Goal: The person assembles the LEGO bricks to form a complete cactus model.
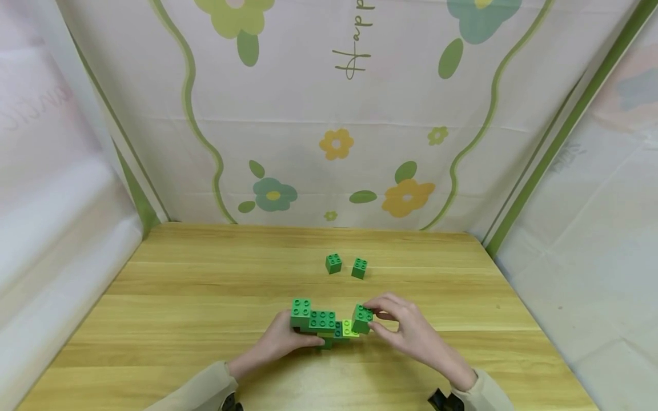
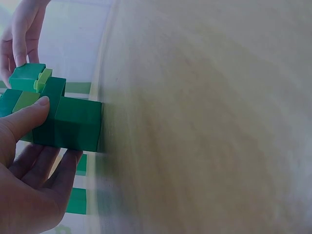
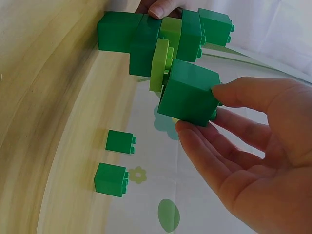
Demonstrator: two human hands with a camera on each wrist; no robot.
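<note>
My left hand (image 1: 281, 338) grips a stepped build of dark and light green toy building bricks (image 1: 322, 321), thumb on the near side and fingers behind. In the left wrist view the build's lowest brick (image 2: 78, 124) stands at the tabletop. Between thumb and fingertips, my right hand (image 1: 406, 324) pinches a green square brick (image 3: 190, 92) with its studs up. That brick is slightly tilted, close over the studs of a thin light green brick (image 3: 159, 66) at the build's right end; in the right wrist view a narrow gap shows between them.
Two loose green square bricks (image 1: 333, 263) (image 1: 359, 268) stand studs up on the wooden table (image 1: 205, 268), beyond the hands. White cloth with printed flowers (image 1: 308, 97) rises behind the table's far edge and along both sides.
</note>
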